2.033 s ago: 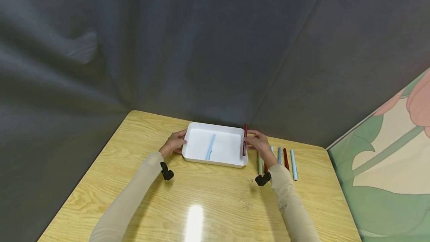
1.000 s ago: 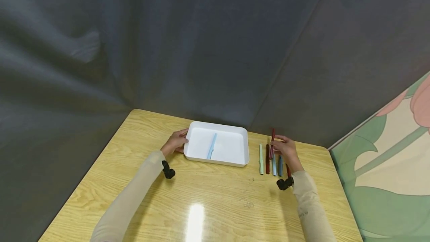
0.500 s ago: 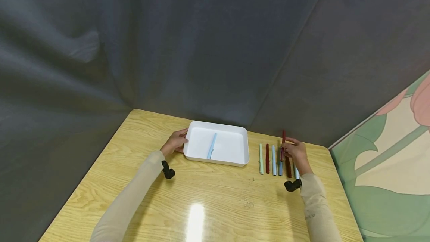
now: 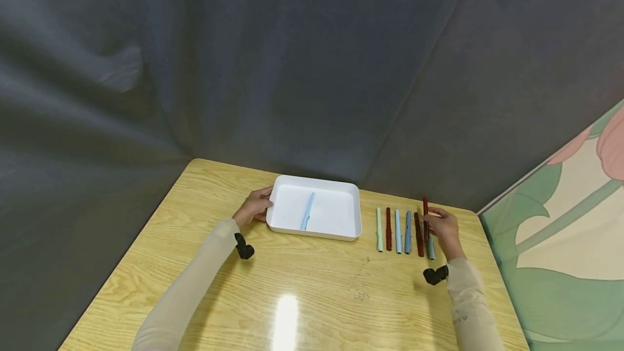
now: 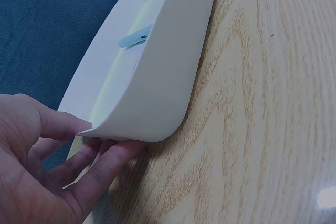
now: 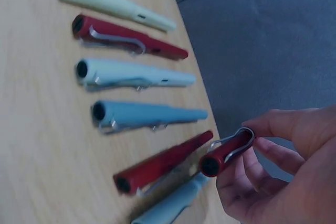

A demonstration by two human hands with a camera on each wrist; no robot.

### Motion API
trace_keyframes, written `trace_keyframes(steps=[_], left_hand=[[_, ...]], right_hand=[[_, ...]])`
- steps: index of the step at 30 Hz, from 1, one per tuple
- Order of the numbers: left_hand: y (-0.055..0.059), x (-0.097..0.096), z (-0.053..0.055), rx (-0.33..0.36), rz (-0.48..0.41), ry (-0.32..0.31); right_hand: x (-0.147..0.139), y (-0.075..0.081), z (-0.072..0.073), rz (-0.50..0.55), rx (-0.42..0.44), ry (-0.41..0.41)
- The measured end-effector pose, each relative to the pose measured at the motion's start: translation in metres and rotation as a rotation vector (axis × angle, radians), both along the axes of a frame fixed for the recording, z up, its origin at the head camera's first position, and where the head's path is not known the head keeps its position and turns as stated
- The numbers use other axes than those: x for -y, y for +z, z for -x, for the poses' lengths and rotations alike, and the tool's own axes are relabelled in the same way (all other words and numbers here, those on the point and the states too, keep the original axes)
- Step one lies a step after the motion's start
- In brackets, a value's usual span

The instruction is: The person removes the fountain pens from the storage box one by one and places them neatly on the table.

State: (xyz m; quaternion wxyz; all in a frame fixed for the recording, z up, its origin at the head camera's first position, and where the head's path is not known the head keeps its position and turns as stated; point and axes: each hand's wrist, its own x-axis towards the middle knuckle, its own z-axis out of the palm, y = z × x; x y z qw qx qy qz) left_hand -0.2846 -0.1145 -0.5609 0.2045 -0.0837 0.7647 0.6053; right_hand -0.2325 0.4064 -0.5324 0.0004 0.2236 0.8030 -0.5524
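Observation:
My left hand (image 4: 254,206) pinches the left rim of a white tray (image 4: 336,234), thumb over the edge and fingers beneath, as the left wrist view shows. Inside the tray lies one light blue pen (image 4: 307,212). At the right, my right hand (image 4: 443,228) holds a dark red pen (image 6: 228,153) with a silver clip between thumb and fingers, raised over the row on the table. Below it are another red pen (image 6: 163,163) and a blue pen (image 6: 176,203), partly covered in the head view by the held pen and hand.
Left of the right hand lie a pale green pen (image 4: 379,229), a red pen (image 4: 388,229), a light blue pen (image 4: 398,232) and a blue pen (image 4: 407,233), side by side. A dark curtain (image 4: 292,96) hangs behind the wooden table (image 4: 234,297).
My right hand has carried the red pen from the tray's right edge rightward along the row, to above its right end. The left hand stays at the tray.

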Motion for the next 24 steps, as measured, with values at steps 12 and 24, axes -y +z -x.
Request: trace_keyframes(steps=[12,24], left_hand=[[-0.001,0.002,0.001,0.008,-0.007,0.009],[-0.008,0.002,0.004,-0.012,0.003,0.015]], right_hand=[[-0.016,-0.014,-0.008,-0.119,0.006,-0.07],[-0.025,-0.024,-0.014,-0.3,-0.001,-0.067]])
